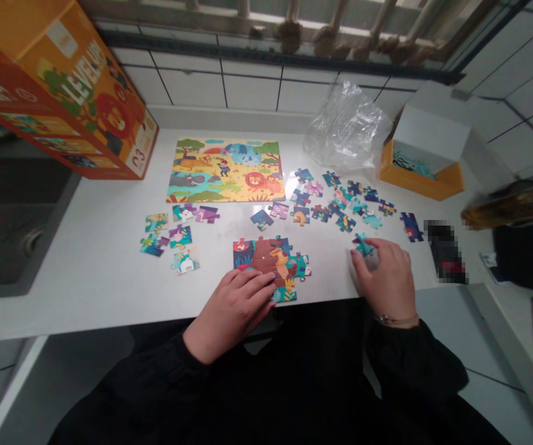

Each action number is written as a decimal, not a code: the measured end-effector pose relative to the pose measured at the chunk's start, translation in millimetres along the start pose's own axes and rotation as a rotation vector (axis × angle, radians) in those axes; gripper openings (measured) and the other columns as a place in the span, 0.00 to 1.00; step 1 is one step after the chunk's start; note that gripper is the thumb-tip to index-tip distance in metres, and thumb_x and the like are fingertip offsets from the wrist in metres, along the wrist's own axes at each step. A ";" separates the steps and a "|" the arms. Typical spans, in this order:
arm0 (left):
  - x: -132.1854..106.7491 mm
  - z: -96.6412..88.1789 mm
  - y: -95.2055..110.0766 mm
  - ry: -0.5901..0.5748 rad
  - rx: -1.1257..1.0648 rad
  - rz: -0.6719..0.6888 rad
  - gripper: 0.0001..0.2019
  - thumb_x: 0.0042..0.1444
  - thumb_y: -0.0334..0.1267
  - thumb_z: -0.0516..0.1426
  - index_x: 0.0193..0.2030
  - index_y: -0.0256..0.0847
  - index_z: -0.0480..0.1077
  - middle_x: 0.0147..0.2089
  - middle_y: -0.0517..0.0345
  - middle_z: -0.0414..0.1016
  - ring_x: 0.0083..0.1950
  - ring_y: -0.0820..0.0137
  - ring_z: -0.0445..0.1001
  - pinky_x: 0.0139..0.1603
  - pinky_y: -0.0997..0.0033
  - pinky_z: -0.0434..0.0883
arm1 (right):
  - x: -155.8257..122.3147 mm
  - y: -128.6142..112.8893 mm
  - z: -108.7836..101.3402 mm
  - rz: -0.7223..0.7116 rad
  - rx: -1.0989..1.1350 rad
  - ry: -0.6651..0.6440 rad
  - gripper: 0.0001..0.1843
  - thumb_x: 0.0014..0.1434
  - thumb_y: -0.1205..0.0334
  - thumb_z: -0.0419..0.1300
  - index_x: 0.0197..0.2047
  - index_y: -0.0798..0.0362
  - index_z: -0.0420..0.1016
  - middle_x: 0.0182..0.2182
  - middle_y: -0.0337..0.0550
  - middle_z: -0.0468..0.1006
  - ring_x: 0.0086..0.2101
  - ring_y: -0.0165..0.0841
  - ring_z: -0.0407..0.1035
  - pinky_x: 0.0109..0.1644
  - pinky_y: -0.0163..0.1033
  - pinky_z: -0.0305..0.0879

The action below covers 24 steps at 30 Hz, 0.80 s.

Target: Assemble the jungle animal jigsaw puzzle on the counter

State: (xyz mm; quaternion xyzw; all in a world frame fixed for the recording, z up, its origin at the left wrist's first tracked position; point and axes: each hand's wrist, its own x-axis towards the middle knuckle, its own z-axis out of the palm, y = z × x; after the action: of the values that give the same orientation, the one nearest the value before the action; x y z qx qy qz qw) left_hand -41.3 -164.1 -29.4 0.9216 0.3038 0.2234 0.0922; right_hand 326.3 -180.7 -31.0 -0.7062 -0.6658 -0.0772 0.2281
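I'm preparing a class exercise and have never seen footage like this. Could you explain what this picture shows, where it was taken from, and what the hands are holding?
There is no machine here. This single picture comes from a camera worn on a person's head, looking forward and down, so you see their own two bare hands.

Their left hand lies open on a joined section of jigsaw puzzle. The fingertips of their right hand touch a teal puzzle piece, though I cannot tell whether it is gripped.

Loose pieces lie on the white counter, with a picture of animals above them. Farther back are an orange "Level Up" box, a clear plastic bag and a small open box.
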 end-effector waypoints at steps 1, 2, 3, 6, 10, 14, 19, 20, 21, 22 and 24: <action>0.0 -0.2 -0.1 -0.007 -0.004 -0.004 0.13 0.77 0.39 0.60 0.64 0.42 0.77 0.66 0.53 0.84 0.60 0.58 0.80 0.63 0.51 0.73 | -0.1 4.3 0.8 0.046 -0.010 -0.014 0.22 0.72 0.49 0.64 0.61 0.55 0.76 0.53 0.60 0.83 0.54 0.54 0.75 0.62 0.59 0.69; 0.4 -0.2 0.0 -0.016 -0.007 -0.009 0.13 0.77 0.40 0.60 0.64 0.42 0.77 0.66 0.52 0.83 0.61 0.57 0.80 0.63 0.51 0.73 | -0.4 8.1 1.6 0.089 -0.017 -0.031 0.25 0.71 0.47 0.65 0.62 0.55 0.75 0.54 0.62 0.83 0.54 0.55 0.75 0.62 0.60 0.69; 1.4 0.0 0.5 -0.028 -0.008 -0.016 0.13 0.76 0.40 0.60 0.63 0.42 0.77 0.66 0.51 0.83 0.61 0.57 0.80 0.64 0.51 0.73 | -0.8 11.4 2.4 0.131 -0.020 -0.050 0.27 0.70 0.46 0.65 0.64 0.56 0.75 0.55 0.63 0.83 0.54 0.55 0.75 0.62 0.60 0.69; 7.5 2.9 3.9 -0.075 0.000 -0.016 0.14 0.76 0.42 0.60 0.63 0.42 0.77 0.66 0.48 0.82 0.63 0.55 0.79 0.64 0.49 0.72 | -1.5 16.8 4.2 0.221 -0.012 -0.103 0.30 0.70 0.42 0.64 0.64 0.55 0.75 0.54 0.62 0.84 0.52 0.56 0.75 0.59 0.59 0.71; 18.6 12.8 10.6 -0.108 0.008 0.023 0.16 0.77 0.43 0.59 0.66 0.45 0.75 0.76 0.50 0.74 0.73 0.53 0.72 0.73 0.45 0.67 | 0.6 15.6 5.3 0.227 0.029 -0.125 0.29 0.70 0.43 0.64 0.65 0.54 0.75 0.53 0.60 0.84 0.50 0.55 0.76 0.59 0.59 0.71; 25.9 22.9 13.8 -0.136 0.016 0.023 0.15 0.78 0.40 0.57 0.67 0.49 0.75 0.80 0.54 0.69 0.78 0.53 0.67 0.80 0.40 0.59 | 1.9 11.0 5.9 0.195 0.051 -0.126 0.28 0.71 0.43 0.63 0.64 0.53 0.75 0.52 0.59 0.85 0.49 0.53 0.77 0.58 0.58 0.72; 26.5 23.7 11.6 -0.195 0.000 -0.009 0.14 0.77 0.40 0.58 0.65 0.49 0.76 0.79 0.53 0.69 0.79 0.50 0.67 0.80 0.35 0.59 | 0.5 4.5 6.4 0.125 0.088 -0.132 0.26 0.71 0.43 0.63 0.62 0.52 0.76 0.51 0.57 0.85 0.47 0.51 0.77 0.55 0.55 0.74; 25.6 22.6 10.7 -0.199 -0.001 -0.015 0.14 0.77 0.40 0.58 0.64 0.49 0.76 0.79 0.52 0.70 0.79 0.50 0.66 0.80 0.35 0.59 | 0.4 2.8 6.7 0.110 0.090 -0.136 0.25 0.71 0.43 0.63 0.62 0.52 0.76 0.51 0.57 0.85 0.47 0.51 0.77 0.54 0.55 0.74; 24.5 21.2 9.8 -0.201 -0.003 -0.019 0.13 0.77 0.41 0.58 0.64 0.48 0.76 0.79 0.52 0.70 0.79 0.50 0.66 0.80 0.35 0.59 | 0.5 1.0 7.1 0.092 0.093 -0.141 0.25 0.72 0.43 0.63 0.61 0.52 0.76 0.50 0.57 0.85 0.46 0.51 0.77 0.54 0.55 0.74; 23.3 19.8 8.7 -0.198 -0.006 -0.023 0.13 0.76 0.40 0.58 0.64 0.48 0.76 0.79 0.52 0.70 0.78 0.50 0.66 0.80 0.36 0.60 | 0.8 -0.8 7.6 0.071 0.098 -0.146 0.24 0.72 0.43 0.63 0.60 0.52 0.76 0.49 0.56 0.85 0.46 0.51 0.77 0.54 0.55 0.74; 20.6 16.7 6.6 -0.182 -0.016 -0.032 0.14 0.76 0.40 0.58 0.64 0.47 0.76 0.79 0.52 0.71 0.78 0.50 0.67 0.80 0.37 0.61 | 1.8 -4.6 9.0 0.020 0.110 -0.153 0.22 0.72 0.45 0.64 0.59 0.52 0.77 0.49 0.56 0.85 0.47 0.51 0.77 0.55 0.56 0.74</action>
State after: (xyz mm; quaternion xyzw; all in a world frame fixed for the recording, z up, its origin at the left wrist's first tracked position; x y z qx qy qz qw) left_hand -15.3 -157.6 -34.8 0.9324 0.3069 0.1395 0.1302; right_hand 320.2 -175.2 -37.2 -0.7029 -0.6775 0.0159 0.2161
